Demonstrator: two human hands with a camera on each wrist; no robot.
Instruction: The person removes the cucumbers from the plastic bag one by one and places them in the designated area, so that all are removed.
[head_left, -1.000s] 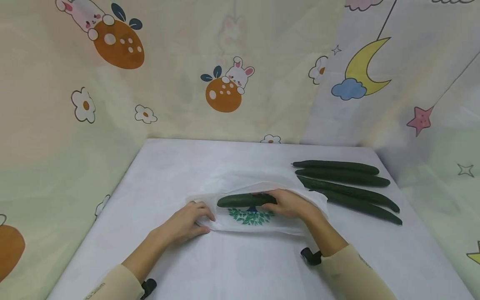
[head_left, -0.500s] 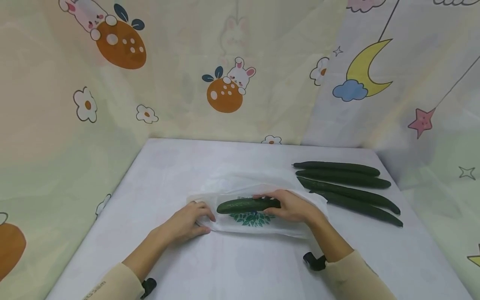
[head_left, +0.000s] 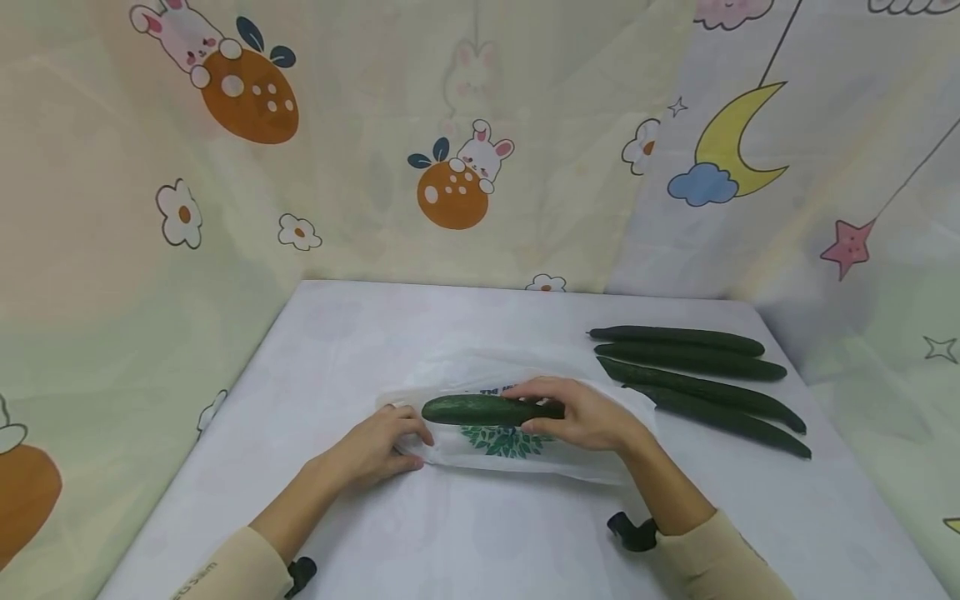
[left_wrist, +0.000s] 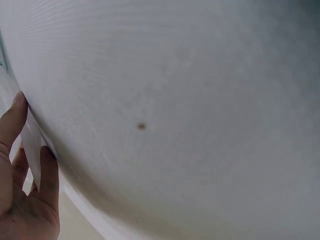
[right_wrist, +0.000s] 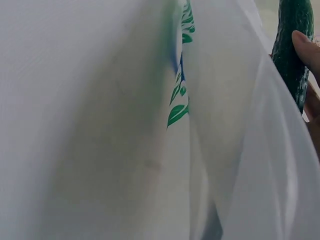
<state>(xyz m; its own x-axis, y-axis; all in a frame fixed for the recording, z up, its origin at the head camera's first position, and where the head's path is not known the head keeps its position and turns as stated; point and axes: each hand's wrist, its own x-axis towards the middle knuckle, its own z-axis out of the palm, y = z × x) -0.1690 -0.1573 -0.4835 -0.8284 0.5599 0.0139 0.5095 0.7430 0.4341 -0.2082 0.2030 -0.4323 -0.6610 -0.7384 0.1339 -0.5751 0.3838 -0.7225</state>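
In the head view, a dark green cucumber (head_left: 480,410) lies crosswise over a white plastic bag (head_left: 585,468) printed with green leaves. My right hand (head_left: 588,418) grips its right end, thumb on the near side and fingers on the far side. Whether the cucumber rests on the bag or hovers just above, I cannot tell. At the bag's left end, my left hand (head_left: 375,446) pinches the plastic edge; the left wrist view shows thin white plastic (left_wrist: 33,147) between thumb and fingers. The right wrist view catches the gripped cucumber (right_wrist: 292,47) at its right edge, beyond the raised bag side.
Several more cucumbers (head_left: 690,362) lie side by side at the right of the white-covered table (head_left: 360,333), the nearest one close to the bag's right end. A patterned cloth (head_left: 352,150) hangs behind and along the sides. Black wrist cameras (head_left: 632,532) sit under both forearms.
The cucumber in my right hand has shifted slightly left and nearer over the bag, and more of it shows. My left hand has stayed at the bag's edge. The head view has tilted slightly.
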